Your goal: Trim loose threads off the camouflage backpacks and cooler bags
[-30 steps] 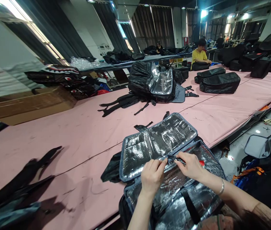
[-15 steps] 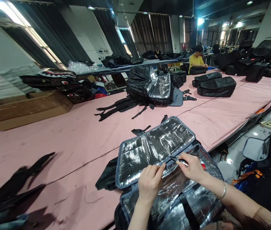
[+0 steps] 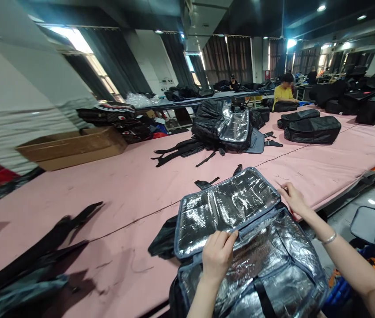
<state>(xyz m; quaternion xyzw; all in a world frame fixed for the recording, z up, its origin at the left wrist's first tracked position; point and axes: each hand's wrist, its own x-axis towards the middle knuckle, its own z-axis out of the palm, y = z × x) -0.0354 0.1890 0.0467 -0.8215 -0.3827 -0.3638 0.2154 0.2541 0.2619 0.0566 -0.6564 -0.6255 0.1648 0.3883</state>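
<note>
An open insulated bag [image 3: 273, 265] with silver foil lining and grey trim lies at the near edge of the pink table [image 3: 107, 190]. Its foil lid [image 3: 223, 207] is folded back flat. My left hand [image 3: 218, 256] is closed, pinching the grey seam where the lid meets the body. My right hand [image 3: 292, 198] is out at the lid's right corner, fingers curled round a small tool with a bit of red showing beneath the hand; most of the tool is hidden.
Another open foil-lined black bag [image 3: 227, 126] and loose black straps [image 3: 180, 150] lie mid-table. Closed black bags [image 3: 313, 129] sit far right near a seated person in a yellow shirt [image 3: 283, 92]. A cardboard box [image 3: 71, 148] stands left, black straps [image 3: 41, 251] near left.
My right hand has left the seam beside my left hand and moved right and away to the lid's corner. My left hand keeps its pinch. The view has swung slightly left.
</note>
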